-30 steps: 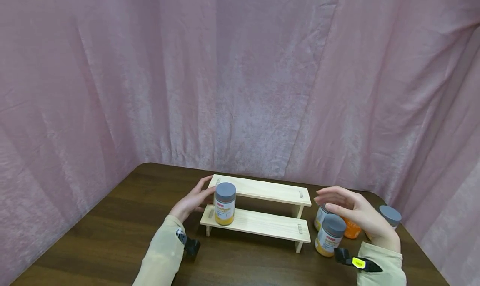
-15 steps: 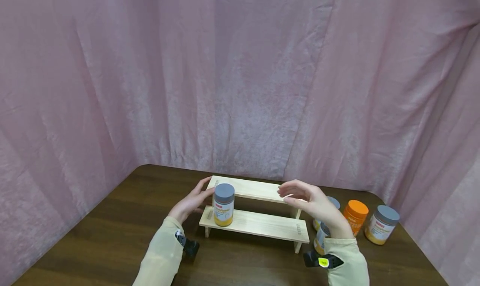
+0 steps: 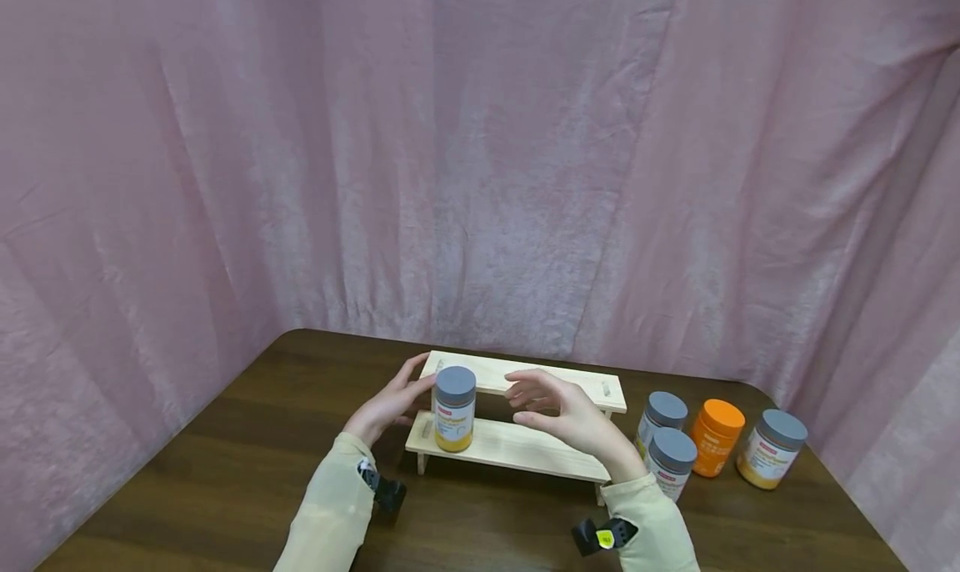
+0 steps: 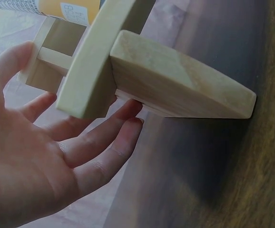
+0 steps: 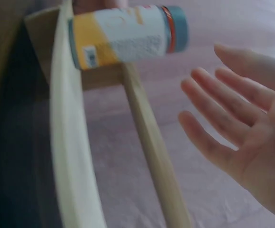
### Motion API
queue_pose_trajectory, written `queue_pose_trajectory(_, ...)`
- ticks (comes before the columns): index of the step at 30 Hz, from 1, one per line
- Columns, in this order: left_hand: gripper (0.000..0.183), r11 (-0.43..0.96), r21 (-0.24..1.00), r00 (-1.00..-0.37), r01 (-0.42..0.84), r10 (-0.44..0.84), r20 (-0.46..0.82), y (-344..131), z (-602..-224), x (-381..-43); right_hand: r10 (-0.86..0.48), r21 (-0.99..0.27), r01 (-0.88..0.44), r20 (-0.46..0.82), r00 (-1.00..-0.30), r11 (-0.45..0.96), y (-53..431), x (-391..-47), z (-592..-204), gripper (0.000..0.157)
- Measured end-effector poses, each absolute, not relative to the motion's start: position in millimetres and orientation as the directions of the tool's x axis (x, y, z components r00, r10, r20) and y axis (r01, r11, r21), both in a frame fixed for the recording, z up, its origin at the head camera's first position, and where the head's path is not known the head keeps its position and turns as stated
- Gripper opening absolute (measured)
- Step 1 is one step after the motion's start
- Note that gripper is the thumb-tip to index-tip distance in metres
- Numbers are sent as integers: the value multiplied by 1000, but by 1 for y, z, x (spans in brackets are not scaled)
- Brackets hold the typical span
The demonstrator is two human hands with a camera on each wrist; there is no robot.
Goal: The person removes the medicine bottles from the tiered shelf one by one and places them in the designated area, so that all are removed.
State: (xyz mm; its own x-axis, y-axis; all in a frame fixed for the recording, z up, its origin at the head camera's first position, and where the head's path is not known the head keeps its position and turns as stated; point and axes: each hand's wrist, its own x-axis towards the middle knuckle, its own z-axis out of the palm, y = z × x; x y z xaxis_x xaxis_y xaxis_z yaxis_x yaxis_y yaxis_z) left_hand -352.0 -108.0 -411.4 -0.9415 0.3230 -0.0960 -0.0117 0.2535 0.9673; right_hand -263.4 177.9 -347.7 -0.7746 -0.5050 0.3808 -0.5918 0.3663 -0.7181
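Observation:
A two-tier wooden shelf (image 3: 525,453) stands in the middle of the table. Near the left end of its lower tier is an upright grey-lidded jar (image 3: 454,411) with a white and yellow label. My left hand (image 3: 388,405) is at the shelf's left end, its fingers loosely bent around the end pieces in the left wrist view, gripping nothing. Over the shelf, to the right of the jar, my right hand (image 3: 558,409) holds nothing, with thumb and fingers spread. The right wrist view has a gap between its fingertips (image 5: 190,84) and the jar's lid (image 5: 178,28).
Right of the shelf, two grey-lidded jars stand close together, the front jar (image 3: 670,465) partly covering the rear jar (image 3: 660,413). Beside them are an orange jar (image 3: 716,439) and another grey-lidded jar (image 3: 771,449). A pink curtain (image 3: 487,180) hangs behind the table (image 3: 247,455).
My right hand has travelled left from above the jars on the right to over the shelf, uncovering those jars. My left hand and the jar on the shelf have kept their places.

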Motion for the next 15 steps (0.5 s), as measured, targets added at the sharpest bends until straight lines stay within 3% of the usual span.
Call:
queue_pose_trajectory(6,67,259,966,-938,-12,330,-101,-109,-409,-353,-411,-751,-551,401,-819,364,149,-266,-360,57)
queue_pose_trajectory(15,66,253,967,-936,-13,338,-101,-108,-411,-354,-364,-866,-410,298,-882,285,115,-271,-381,81)
